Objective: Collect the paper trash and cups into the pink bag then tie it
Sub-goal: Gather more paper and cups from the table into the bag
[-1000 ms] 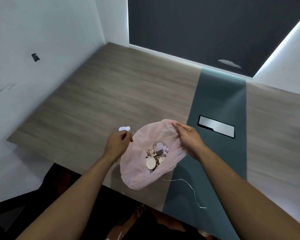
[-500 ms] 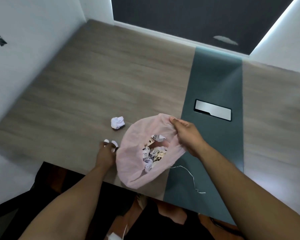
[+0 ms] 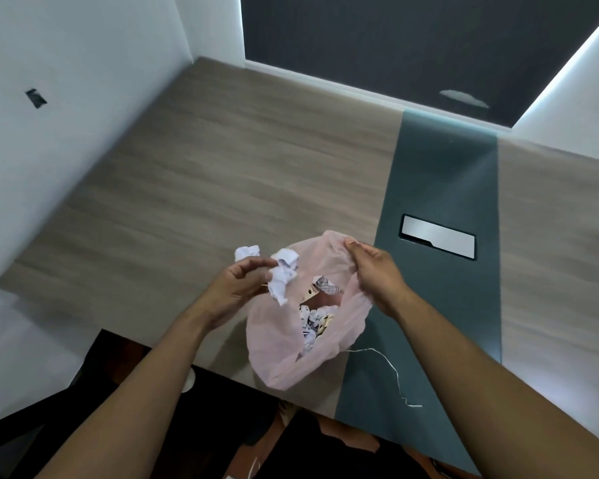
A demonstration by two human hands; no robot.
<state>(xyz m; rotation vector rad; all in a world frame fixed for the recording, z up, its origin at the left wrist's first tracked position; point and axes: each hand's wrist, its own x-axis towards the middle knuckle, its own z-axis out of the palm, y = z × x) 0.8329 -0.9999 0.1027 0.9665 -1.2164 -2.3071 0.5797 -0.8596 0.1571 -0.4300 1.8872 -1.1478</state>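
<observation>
The pink bag [image 3: 277, 354] lies open at the table's near edge, with crumpled paper and cups [image 3: 317, 318] inside it. My right hand [image 3: 372, 267] pinches the bag's far rim and holds the mouth up. My left hand [image 3: 237, 285] grips a crumpled white paper wad [image 3: 284, 274] at the bag's left rim. Another white paper ball [image 3: 247, 252] lies on the wood just behind my left hand.
A white string [image 3: 391, 371] trails on the dark green strip [image 3: 440, 188] to the right of the bag. A silver cable hatch [image 3: 438, 240] is set into that strip. White walls close in on the left and back right.
My left hand picked a paper wad off the table near the front edge and lifted it to the bag's left rim. My right hand kept hold of the bag's rim.
</observation>
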